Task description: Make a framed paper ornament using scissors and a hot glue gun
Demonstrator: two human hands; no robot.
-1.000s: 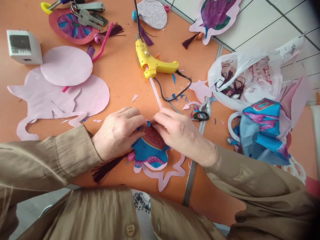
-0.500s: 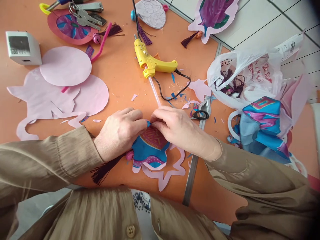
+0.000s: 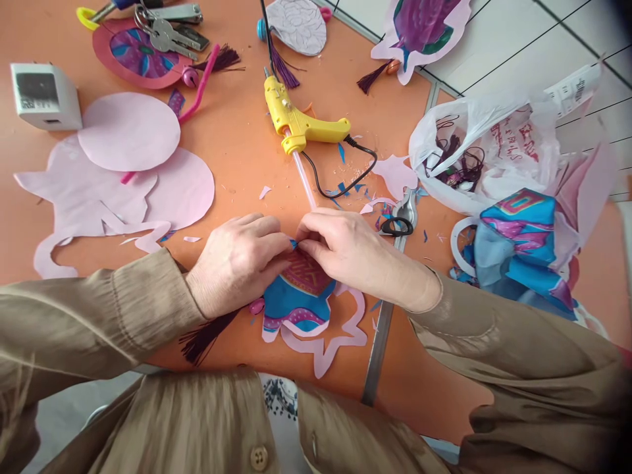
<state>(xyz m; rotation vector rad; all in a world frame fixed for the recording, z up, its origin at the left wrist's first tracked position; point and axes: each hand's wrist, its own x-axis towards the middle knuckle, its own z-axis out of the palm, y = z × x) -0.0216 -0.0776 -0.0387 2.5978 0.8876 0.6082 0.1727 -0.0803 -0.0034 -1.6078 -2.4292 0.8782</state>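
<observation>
where grip is closed: blue cutout point(image 3: 299, 299) is pinched by left hand point(image 3: 239, 263), right hand point(image 3: 340, 247)
yellow glue gun point(image 3: 293, 126): laid beyond grip

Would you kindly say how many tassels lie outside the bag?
4: one tassel by the left sleeve, others by the keys, glue gun and purple cutout; more may be hidden.

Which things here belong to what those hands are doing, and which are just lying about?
Seems part of the job:
- blue-and-pink cutout, at the fingertips of the left hand and right hand
- pink bell and dark tassel beside it
- perhaps the yellow glue gun, unheld

Probably just lying about:
- keys
- white block
- pink offcut strip
</observation>
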